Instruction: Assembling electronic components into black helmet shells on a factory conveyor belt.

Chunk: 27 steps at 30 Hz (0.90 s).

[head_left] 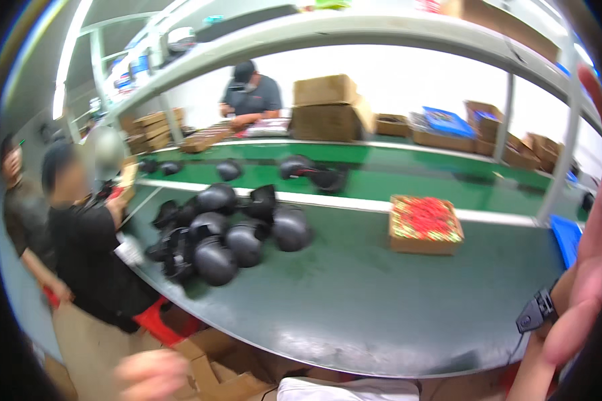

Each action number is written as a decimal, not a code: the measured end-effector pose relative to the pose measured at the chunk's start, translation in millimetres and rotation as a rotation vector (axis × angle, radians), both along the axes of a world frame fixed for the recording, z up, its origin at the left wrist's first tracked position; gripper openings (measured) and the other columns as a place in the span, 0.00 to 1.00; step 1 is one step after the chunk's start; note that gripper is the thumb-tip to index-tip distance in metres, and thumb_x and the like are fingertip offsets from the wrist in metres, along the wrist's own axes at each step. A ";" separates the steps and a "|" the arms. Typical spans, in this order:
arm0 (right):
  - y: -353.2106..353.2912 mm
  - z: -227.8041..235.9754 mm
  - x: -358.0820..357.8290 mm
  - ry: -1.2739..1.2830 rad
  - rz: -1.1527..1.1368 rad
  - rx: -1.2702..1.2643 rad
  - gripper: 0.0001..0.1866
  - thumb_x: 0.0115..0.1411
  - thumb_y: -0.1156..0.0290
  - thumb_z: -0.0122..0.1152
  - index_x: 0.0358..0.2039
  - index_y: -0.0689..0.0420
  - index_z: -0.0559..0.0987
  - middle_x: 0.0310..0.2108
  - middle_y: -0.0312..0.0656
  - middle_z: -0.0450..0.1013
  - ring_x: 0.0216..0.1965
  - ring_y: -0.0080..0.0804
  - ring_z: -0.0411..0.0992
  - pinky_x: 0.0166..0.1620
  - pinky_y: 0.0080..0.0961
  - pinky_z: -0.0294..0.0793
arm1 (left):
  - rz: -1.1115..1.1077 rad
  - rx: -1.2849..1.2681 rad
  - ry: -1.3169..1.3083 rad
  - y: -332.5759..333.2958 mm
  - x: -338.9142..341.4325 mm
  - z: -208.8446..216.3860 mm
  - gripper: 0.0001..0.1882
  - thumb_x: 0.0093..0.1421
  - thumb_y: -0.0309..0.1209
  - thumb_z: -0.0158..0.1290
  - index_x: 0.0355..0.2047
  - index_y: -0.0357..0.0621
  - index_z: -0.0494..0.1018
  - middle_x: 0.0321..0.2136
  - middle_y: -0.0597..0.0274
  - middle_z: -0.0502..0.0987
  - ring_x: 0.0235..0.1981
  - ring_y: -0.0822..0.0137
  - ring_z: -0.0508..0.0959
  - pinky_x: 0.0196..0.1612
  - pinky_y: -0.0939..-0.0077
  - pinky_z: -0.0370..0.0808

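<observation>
My right hand [591, 260] is raised close by at the right edge, one finger stretched upward. It seems to hold nothing, though part of it is cut off by the rim. A black device [538, 313] with a cord is strapped to that wrist. My left hand [150, 375] hangs low at the lower left, short of the table's near edge. Motion smears its fingers. A pile of glossy black helmet-like shells [215, 260] lies on the left of the green table [354, 301]. Right of the middle stands an open carton [425, 246] of small red and yellow-green pieces.
Behind the table runs a green conveyor belt [381, 175] with several black shells [229, 169] on it. One person [255, 100] works beyond it; two others [90, 260] stand at the left. An overhead shelf [354, 27] spans the top. An open cardboard box [224, 367] sits below the table.
</observation>
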State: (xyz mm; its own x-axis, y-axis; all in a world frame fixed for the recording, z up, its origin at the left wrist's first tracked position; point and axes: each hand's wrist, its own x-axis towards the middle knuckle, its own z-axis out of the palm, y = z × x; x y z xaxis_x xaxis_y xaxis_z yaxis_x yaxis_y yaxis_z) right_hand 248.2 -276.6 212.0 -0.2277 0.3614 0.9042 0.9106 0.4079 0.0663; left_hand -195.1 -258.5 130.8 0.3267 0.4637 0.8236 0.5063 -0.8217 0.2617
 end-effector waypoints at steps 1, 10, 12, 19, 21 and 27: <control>15.1 -0.4 0.9 0.006 0.068 0.011 0.37 0.51 0.46 0.65 0.53 0.58 0.64 0.46 0.48 0.63 0.46 0.39 0.64 0.50 0.36 0.65 | 0.117 -0.570 0.034 19.4 13.9 -22.7 0.10 0.58 0.27 0.47 0.36 0.35 0.74 0.40 0.53 0.75 0.43 0.57 0.74 0.46 0.69 0.70; 125.6 -74.8 -67.2 0.077 0.771 -0.491 0.28 0.44 0.72 0.70 0.45 0.60 0.68 0.38 0.45 0.69 0.39 0.35 0.70 0.39 0.27 0.71 | 0.682 -1.135 -0.052 -132.9 -114.6 -227.4 0.12 0.58 0.29 0.47 0.37 0.35 0.76 0.37 0.51 0.77 0.42 0.53 0.75 0.48 0.63 0.70; 118.6 -132.5 -49.6 0.135 0.747 -0.713 0.25 0.45 0.75 0.68 0.44 0.60 0.70 0.38 0.44 0.69 0.35 0.32 0.71 0.37 0.27 0.72 | 0.718 -1.165 -0.033 -145.2 -119.9 -242.4 0.12 0.57 0.30 0.48 0.36 0.36 0.76 0.36 0.51 0.78 0.41 0.54 0.76 0.47 0.63 0.71; 102.2 -205.6 -32.5 0.653 0.860 -1.195 0.18 0.54 0.83 0.57 0.47 0.62 0.70 0.36 0.38 0.72 0.36 0.22 0.70 0.42 0.19 0.71 | 0.885 -1.353 0.005 -205.7 -101.7 -254.7 0.12 0.56 0.32 0.51 0.35 0.38 0.77 0.34 0.53 0.79 0.38 0.56 0.77 0.45 0.64 0.72; 105.8 -206.9 -33.3 0.675 0.858 -1.207 0.18 0.55 0.83 0.57 0.47 0.62 0.70 0.35 0.38 0.72 0.36 0.22 0.70 0.42 0.18 0.70 | 0.920 -1.425 0.041 -220.3 -99.2 -250.4 0.12 0.56 0.33 0.52 0.35 0.38 0.77 0.34 0.53 0.79 0.38 0.56 0.77 0.45 0.64 0.73; 108.5 -200.7 -37.1 0.667 0.850 -1.182 0.17 0.55 0.82 0.57 0.46 0.62 0.71 0.34 0.38 0.73 0.34 0.22 0.70 0.40 0.17 0.71 | 1.007 -1.634 0.170 -260.7 -110.7 -239.2 0.12 0.55 0.35 0.54 0.34 0.40 0.78 0.32 0.55 0.80 0.35 0.58 0.78 0.43 0.64 0.74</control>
State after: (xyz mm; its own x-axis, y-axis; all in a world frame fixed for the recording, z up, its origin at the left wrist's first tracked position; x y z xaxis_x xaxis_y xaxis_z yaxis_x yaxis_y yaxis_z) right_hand 211.1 -168.1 11.3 -0.4156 0.8780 0.2376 0.1391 0.3195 -0.9373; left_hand -305.7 -519.2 -108.4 -0.4951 0.6761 -0.5457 0.6652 0.6990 0.2625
